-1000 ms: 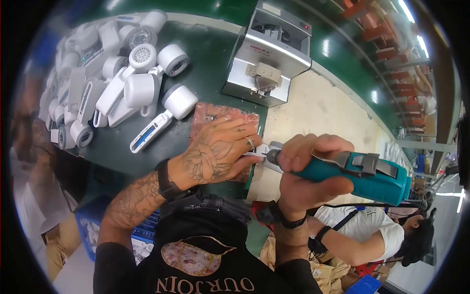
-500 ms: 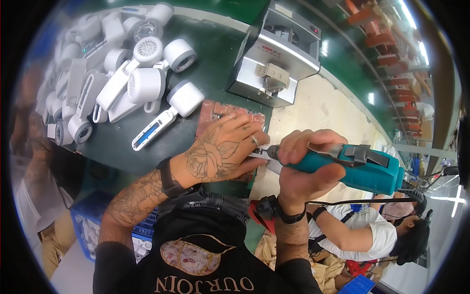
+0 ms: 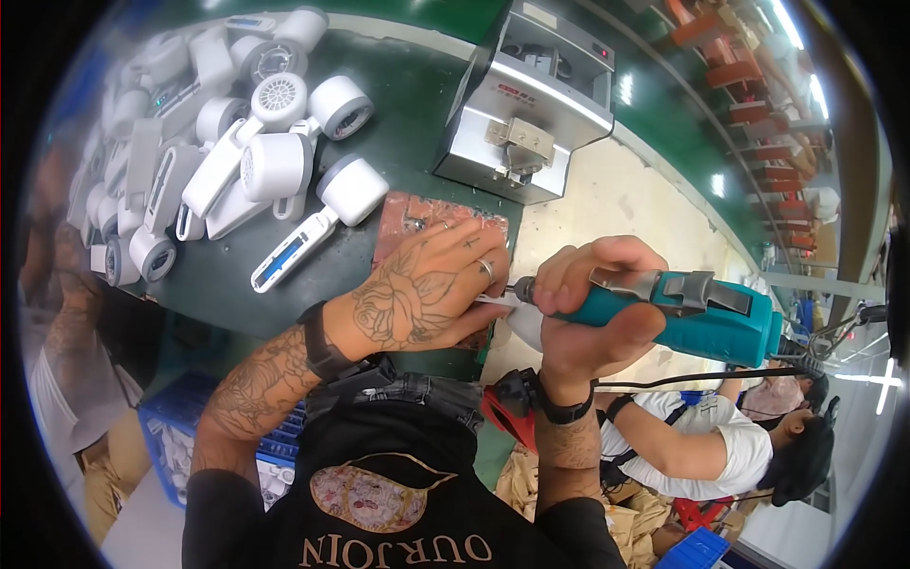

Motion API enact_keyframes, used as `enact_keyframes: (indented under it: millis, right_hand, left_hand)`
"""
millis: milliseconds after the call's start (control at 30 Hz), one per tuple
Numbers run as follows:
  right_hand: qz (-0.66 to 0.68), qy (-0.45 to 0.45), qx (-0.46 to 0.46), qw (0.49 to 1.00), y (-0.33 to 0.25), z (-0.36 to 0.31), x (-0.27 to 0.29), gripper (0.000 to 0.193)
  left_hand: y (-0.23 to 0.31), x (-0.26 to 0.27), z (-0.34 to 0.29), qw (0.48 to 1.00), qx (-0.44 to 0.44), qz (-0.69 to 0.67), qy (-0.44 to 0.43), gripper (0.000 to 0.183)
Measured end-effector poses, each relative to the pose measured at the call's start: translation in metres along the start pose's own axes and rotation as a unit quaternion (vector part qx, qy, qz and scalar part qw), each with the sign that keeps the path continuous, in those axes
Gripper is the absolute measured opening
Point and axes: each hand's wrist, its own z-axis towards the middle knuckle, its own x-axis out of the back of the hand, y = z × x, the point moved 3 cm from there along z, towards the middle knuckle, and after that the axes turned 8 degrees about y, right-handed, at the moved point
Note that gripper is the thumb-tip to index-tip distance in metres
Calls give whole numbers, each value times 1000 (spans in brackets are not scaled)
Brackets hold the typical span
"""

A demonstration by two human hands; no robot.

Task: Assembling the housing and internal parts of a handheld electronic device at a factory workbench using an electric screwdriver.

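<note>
My right hand (image 3: 578, 322) is wrapped round a teal electric screwdriver (image 3: 716, 322), which lies nearly level with its tip pointing left. That tip meets a white part (image 3: 526, 325), seemingly a handheld fan, mostly hidden behind my fingers. My left hand (image 3: 427, 289) covers the part's other end and holds it over a reddish pad (image 3: 403, 213). Just left of the pad, a white handheld fan (image 3: 353, 192) lies with its handle toward me and a blue piece showing in the opened handle.
More white fans (image 3: 275, 166) are heaped at the left of the dark green table. A grey metal machine (image 3: 512, 123) stands behind the pad. Below the table are a blue basket (image 3: 161, 403) of white parts and, at right, a co-worker in a white shirt (image 3: 697, 441).
Things on the table sit slightly further left in view. The screwdriver's tip has shifted a little, and both hands keep their grips.
</note>
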Motion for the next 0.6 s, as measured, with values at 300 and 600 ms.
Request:
enact_keyframes:
  millis: [300,600]
  right_hand:
    - [-10,3,26,1000,-3,-1,-5,78]
    - [40,36,26,998,0,58,-20,70]
  left_hand:
    - [4,0,1,998,-11,23,63,29]
    - [-10,7,3,992,73,99,27,32]
